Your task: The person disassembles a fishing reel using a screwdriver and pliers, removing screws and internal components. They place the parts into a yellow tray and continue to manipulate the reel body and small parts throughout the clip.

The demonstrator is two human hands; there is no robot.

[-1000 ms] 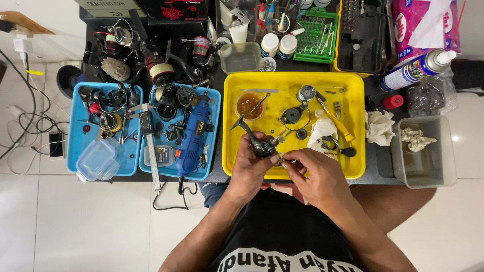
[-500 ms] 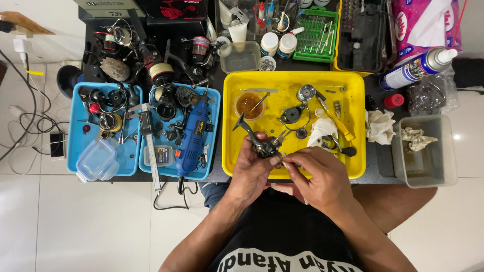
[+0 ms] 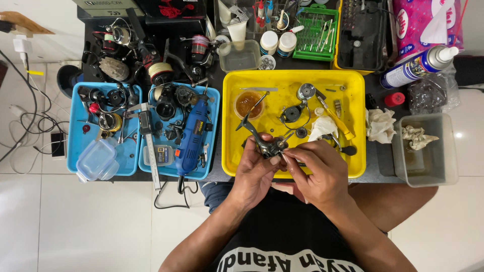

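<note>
A yellow tray is set at the near edge of a dark table, and the work is held over the tray's near rim. To its left two blue trays are packed side by side with parts; a blue rotary tool and a caliper are laid in the nearer one. To the right, a clear bin is placed just beside the yellow tray, with a crumpled cloth between them. Little bare surface is left on the table; open room is found only inside the yellow tray's near-left corner and over the white floor on either side.

The reel body is gripped in the left hand, with the fingers curled closed around it from below and its arm pointed up-left towards a small cup of amber grease. The right hand is brought in from the right, its thumb and forefinger pinched narrowly at the reel's right side; what is pinched is too small to be told. Both forearms are angled inward from the body, and the wrists are held near each other.
</note>
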